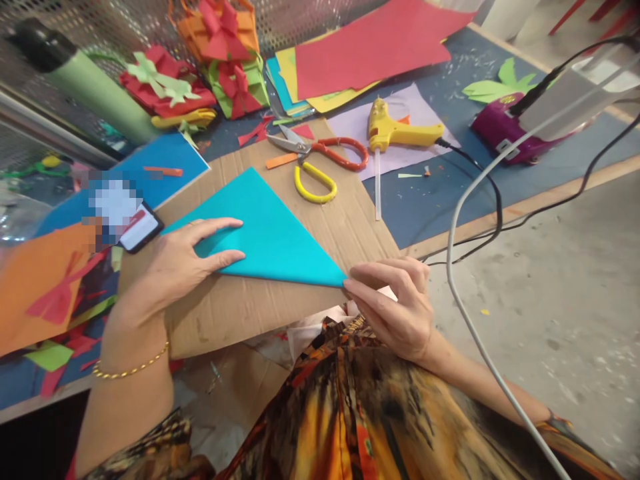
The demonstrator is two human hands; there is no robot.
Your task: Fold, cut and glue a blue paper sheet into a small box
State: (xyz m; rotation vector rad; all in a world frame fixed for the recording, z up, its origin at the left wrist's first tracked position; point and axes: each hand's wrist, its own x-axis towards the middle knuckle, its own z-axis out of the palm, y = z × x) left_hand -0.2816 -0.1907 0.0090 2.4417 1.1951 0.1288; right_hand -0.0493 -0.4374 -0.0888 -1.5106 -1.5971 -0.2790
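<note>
A turquoise sheet of paper (270,233), folded into a triangle, lies on a piece of brown cardboard (225,313). My left hand (195,257) rests on its left part, thumb and fingers spread apart. At the sharp right corner, my right hand (395,300) pinches the paper between thumb and fingers. Just beyond the paper, a pair of scissors (320,157) with one red and one yellow handle lies on the cardboard with its blades parted. A small orange strip (281,161) sits beside the blades.
A yellow glue gun (400,132) with a glue stick lies on lilac paper (425,110). Cables (457,247) hang along the right table edge near a purple device (500,130). Red paper (370,53), paper bags (225,40), a green bottle (100,93) and a phone (140,230) surround the cardboard.
</note>
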